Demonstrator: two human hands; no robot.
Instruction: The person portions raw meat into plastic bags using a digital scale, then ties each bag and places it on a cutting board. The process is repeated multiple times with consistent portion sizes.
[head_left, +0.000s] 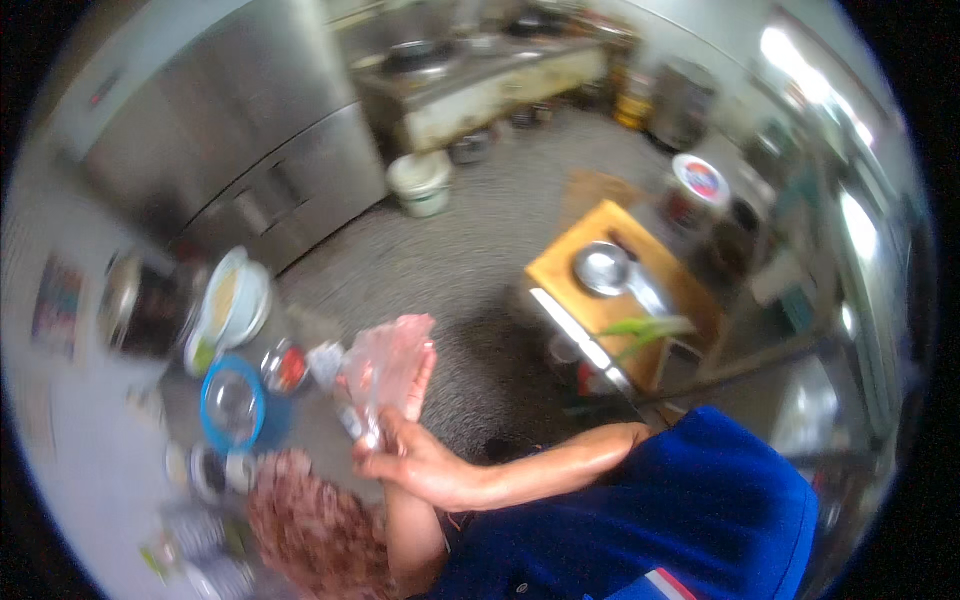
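Observation:
My left hand (420, 379) is raised, with clear plastic (379, 367), a glove or a bag, over much of it. Its fingers look extended, but blur and the plastic hide their exact pose. With its fingers closed, my right hand (424, 457) grips the lower end of this plastic, crossing in front of the left wrist. Below and to the left lies a large heap of raw, pinkish-brown meat pieces (322, 517). A blue-rimmed basin (259, 420) with a clear bowl in it stands beyond the meat, near a small container of red food (285, 366).
Pale bowls (259, 300) and a dark pot (142, 311) stand at left. On the right, a wooden board (555, 259) bears a metal bowl (601, 268), a cleaver (649, 289) and green leaves (637, 330). A white bucket (421, 187) stands on the floor near a steel refrigerator (300, 187).

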